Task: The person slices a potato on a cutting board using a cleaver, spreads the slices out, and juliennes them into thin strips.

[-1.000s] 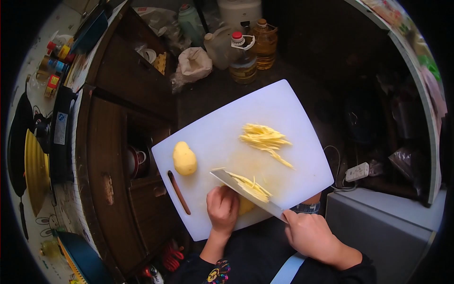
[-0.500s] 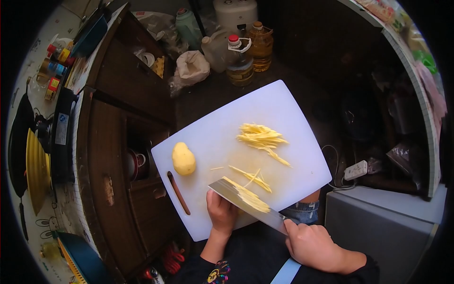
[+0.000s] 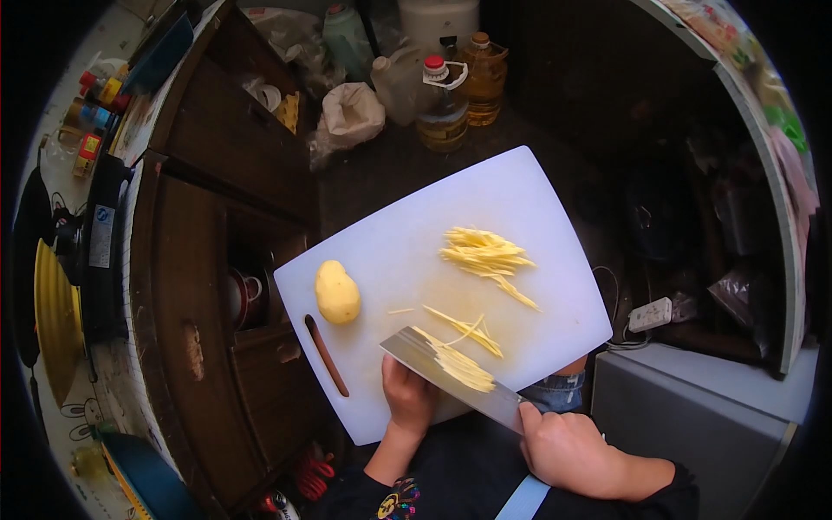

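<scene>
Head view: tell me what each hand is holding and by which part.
The right hand grips the knife at its handle end. The left hand is partly hidden by the blade; what it holds cannot be told.

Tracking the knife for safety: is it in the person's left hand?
No, the right hand grips the knife at one end, while the left hand is close to its other end.

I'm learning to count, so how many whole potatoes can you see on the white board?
1: the whole potato lies near the handle slot of the white board. Another may be hidden behind the knife and left hand.
</scene>
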`<state>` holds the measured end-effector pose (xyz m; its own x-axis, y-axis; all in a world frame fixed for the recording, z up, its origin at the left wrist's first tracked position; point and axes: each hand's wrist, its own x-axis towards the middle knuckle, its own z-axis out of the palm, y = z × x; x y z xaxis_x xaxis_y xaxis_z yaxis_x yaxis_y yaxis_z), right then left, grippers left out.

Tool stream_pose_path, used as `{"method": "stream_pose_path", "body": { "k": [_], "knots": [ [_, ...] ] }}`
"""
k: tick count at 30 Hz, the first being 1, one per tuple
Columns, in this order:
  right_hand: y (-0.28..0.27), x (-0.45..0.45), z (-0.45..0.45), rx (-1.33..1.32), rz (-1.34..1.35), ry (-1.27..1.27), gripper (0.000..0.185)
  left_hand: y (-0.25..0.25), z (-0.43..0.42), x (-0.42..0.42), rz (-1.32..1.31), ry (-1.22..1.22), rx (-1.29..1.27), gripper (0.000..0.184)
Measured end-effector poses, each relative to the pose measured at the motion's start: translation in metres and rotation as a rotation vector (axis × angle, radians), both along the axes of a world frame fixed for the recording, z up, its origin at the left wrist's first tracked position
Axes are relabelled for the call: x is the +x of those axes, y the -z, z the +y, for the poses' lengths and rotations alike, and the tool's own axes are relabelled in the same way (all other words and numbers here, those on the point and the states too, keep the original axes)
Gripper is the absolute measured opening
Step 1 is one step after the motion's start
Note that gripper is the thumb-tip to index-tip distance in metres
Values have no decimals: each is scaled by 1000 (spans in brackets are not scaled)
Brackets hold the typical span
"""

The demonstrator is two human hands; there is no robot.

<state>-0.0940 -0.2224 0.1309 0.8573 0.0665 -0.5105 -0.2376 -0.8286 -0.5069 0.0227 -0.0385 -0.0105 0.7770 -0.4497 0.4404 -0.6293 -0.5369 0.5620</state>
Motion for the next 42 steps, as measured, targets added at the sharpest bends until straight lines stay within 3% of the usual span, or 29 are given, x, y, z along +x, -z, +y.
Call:
{"method": "stream_pose_path", "body": {
  "k": [10,13,21,25,31,42],
  "knots": [
    [24,26,10,53,-67,13,23,0,1,-1,9,-14,18,35],
    [26,30,14,48,59,20,40,-1,0,-2,-1,-30,12,34],
    [25,14,6,1,-140,42,26,-5,-2,-1,5,-38,34,32],
    [18,8,-2,7,-24,93,29,-6,-4,0,-9,-40,31,27],
    [14,-4,-5,-46,-125,114,26,-8,-2,-4,-117,-87,51,24],
    [-1,-23,5,-48,-143,39,33,-7,-1,-2,-71,-23,-18,28]
  ]
}}
